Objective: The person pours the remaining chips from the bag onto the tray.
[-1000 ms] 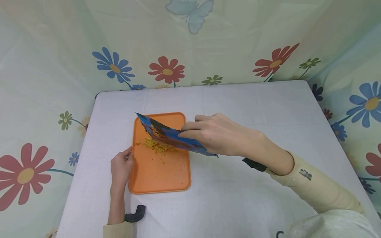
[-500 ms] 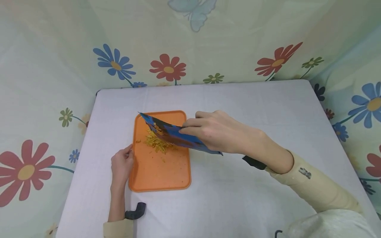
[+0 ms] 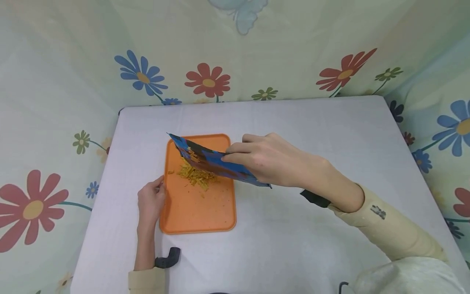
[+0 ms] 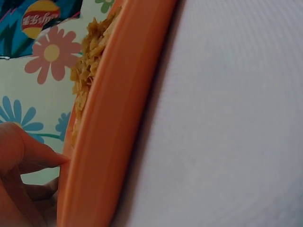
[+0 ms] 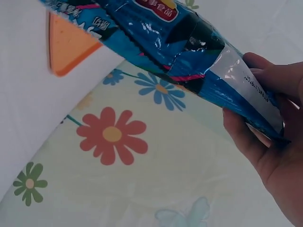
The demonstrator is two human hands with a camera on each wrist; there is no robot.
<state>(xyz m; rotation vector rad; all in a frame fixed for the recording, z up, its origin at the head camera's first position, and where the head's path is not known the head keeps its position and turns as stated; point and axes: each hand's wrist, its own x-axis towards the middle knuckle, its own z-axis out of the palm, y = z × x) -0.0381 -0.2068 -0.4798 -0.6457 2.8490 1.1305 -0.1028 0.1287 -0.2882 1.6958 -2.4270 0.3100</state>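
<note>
My left hand pinches the left rim of an orange tray, which lies on the white-covered table. Yellow chip pieces lie heaped in the tray's upper half, with small crumbs scattered around them. My right hand grips a blue chip bag by its right end and holds it tilted above the tray, partly hiding the heap. In the right wrist view the thumb and fingers curl round the crinkled chip bag. The left wrist view shows the tray's side wall close up, fingertips at its rim.
The white tablecloth surrounds the tray. Behind and beside the table hangs a flower-print curtain. A black curved piece sits by the left wrist, and a dark strap part under the right wrist.
The bag shifts slightly right and then back left above the tray. The chip heap looks about the same. My left hand stays at the rim, and the head view tilts slightly downward.
</note>
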